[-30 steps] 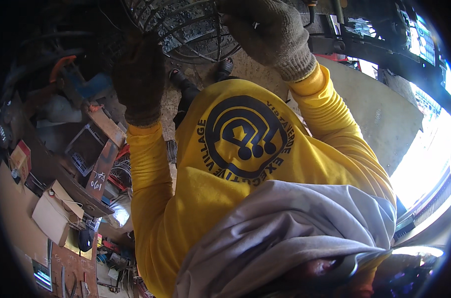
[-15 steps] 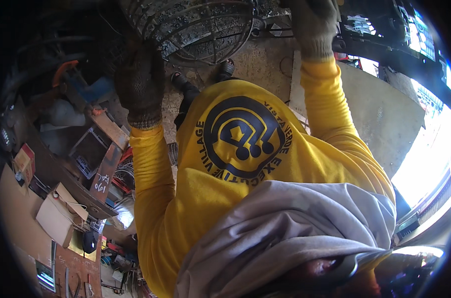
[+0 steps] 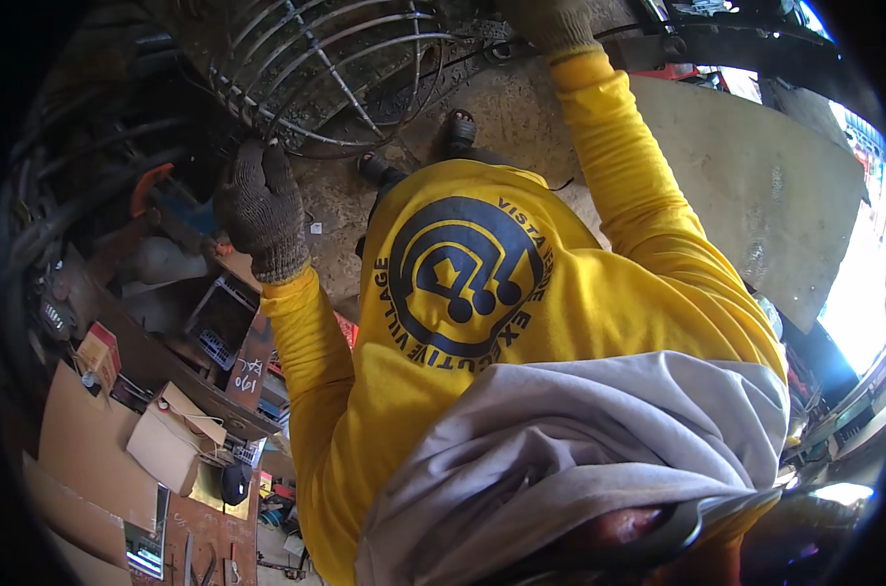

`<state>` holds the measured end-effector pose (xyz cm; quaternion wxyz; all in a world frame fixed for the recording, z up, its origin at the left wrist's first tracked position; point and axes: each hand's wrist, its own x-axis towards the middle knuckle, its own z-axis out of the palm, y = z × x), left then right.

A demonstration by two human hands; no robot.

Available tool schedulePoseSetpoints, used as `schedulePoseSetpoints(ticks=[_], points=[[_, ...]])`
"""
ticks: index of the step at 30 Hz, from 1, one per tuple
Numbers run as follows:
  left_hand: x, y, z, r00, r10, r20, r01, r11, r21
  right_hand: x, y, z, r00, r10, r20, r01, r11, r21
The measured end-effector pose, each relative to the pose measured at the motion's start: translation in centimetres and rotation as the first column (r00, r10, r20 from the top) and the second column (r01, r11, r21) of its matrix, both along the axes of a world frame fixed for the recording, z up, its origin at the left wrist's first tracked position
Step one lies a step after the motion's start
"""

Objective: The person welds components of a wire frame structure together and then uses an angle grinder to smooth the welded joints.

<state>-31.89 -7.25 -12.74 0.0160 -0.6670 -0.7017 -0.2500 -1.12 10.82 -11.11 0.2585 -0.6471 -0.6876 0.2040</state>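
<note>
A rounded frame of welded metal rods (image 3: 340, 83), like a wire cage, is at the top of the view, with curved bars crossed by straighter ones. My left hand (image 3: 265, 205), in a dark knitted glove, is at its lower left edge. Its thumb and fingers point up and close on the rim, though shadow hides part of the contact. My right hand (image 3: 552, 21), also gloved, reaches past the top edge to the right of the frame. Its fingers are cut off, so what it touches cannot be seen.
A large pale sheet (image 3: 745, 186) leans at the right, beside bright daylight. To the left are a cluttered workbench (image 3: 208, 391), an open cardboard box (image 3: 176, 439) and an orange-handled tool (image 3: 150, 188). My sandalled feet (image 3: 460, 127) stand on the stained concrete floor (image 3: 516, 107).
The rod frame has shifted left and turned, showing more of its bars. My left hand appears lower and out of deep shadow. My right hand has moved left and further up, out of view.
</note>
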Motion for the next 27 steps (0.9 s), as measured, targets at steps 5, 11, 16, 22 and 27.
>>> schedulePoseSetpoints(ticks=[5,11,16,22,27], points=[[0.6,-0.1,0.4,0.999,0.045,-0.018,-0.046,0.998,-0.044,2.2,-3.6,-3.3,0.899,0.354,-0.257,-0.336,0.935,0.112],[0.7,-0.2,1.7,0.988,0.106,-0.111,-0.121,0.983,-0.136,0.9,-6.1,-5.5,0.897,0.402,-0.185,-0.414,0.910,-0.027],[0.3,-0.3,2.4,0.993,0.049,-0.108,-0.061,0.992,-0.113,-0.1,-6.3,-6.8,0.925,0.356,-0.132,-0.354,0.934,0.037],[-0.7,-0.3,2.2,0.958,-0.009,-0.286,-0.004,0.999,-0.047,-0.3,-7.2,-7.2,0.915,0.242,-0.324,-0.275,0.959,-0.060],[-0.2,0.0,2.8,0.978,0.023,-0.206,-0.049,0.991,-0.125,-0.5,-8.0,-8.6,0.841,0.149,-0.520,-0.231,0.968,-0.097]])
